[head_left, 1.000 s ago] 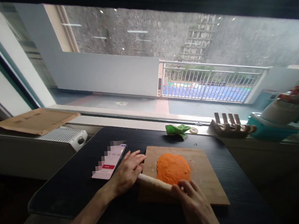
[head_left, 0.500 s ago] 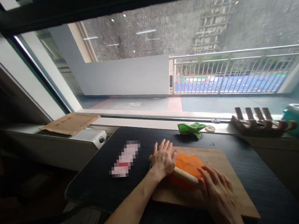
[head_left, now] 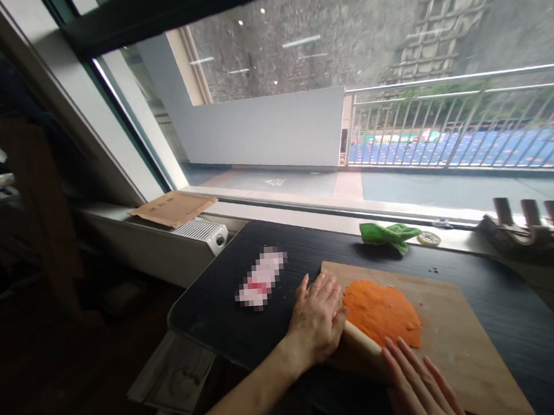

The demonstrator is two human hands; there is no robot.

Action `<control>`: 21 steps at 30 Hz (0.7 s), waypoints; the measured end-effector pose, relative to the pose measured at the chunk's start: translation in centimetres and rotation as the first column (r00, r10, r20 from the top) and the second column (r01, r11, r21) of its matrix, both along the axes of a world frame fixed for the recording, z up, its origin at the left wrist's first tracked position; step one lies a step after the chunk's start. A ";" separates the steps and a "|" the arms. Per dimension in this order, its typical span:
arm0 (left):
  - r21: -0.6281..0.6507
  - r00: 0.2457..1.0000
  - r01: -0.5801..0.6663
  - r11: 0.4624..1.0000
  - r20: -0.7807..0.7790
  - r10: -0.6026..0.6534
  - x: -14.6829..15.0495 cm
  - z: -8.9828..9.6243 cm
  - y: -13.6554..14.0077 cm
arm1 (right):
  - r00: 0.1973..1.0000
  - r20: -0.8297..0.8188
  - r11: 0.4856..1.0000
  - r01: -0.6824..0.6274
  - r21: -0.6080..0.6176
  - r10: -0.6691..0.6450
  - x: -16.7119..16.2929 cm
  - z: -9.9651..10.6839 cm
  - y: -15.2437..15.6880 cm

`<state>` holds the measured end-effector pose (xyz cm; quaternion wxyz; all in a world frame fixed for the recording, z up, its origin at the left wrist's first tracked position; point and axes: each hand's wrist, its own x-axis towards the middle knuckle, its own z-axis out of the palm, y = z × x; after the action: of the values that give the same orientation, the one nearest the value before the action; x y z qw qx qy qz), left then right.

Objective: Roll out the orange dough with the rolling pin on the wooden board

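My left hand lies over the far-left end of a pale wooden rolling pin, fingers stretched forward. At the lower right, my right hand rests on the pin's other end with its fingers long and straight; the frame's bottom cuts off part of it. A flattened orange sheet of dough or clay, which of the two I cannot tell, lies just beyond the pin. Its outline is uneven and small bumps show on top. Beneath it is a wooden board on the dark table.
A green cloth and a tape roll lie near the window. Left of the board is a pixelated pinkish item. A brown envelope rests on the ledge beyond the black table. Curved brown pieces stand at right.
Both hands have drawn the rolling pin back toward me, off the middle of the orange sheet to its near edge, uncovering more of it. The view has swung left.
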<state>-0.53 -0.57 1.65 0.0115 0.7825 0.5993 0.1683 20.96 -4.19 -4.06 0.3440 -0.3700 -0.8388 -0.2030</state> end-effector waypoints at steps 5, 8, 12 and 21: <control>-0.036 1.000 0.010 0.999 -0.001 -0.010 3.5 0.3 8.4 | 0.984 0.017 0.978 0.180 -0.104 -0.179 1.0 1.7 4.1; -0.032 0.999 0.024 0.999 0.022 -0.024 4.4 0.6 9.9 | 0.972 0.021 0.968 0.235 -0.093 -0.234 1.0 2.3 4.5; 0.000 0.998 0.037 0.999 0.046 -0.037 1.7 -0.1 5.0 | 0.992 0.112 0.998 0.062 0.008 -0.062 0.0 1.4 1.8; 0.046 0.999 0.024 0.999 -0.044 -0.022 0.6 -0.7 3.6 | 0.997 0.058 0.998 0.058 -0.016 -0.057 -0.7 1.5 0.9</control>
<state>0.04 3.05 0.96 -0.0177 0.7930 0.5862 0.1652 20.24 -3.32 -2.57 0.3103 -0.3911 -0.8391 -0.2160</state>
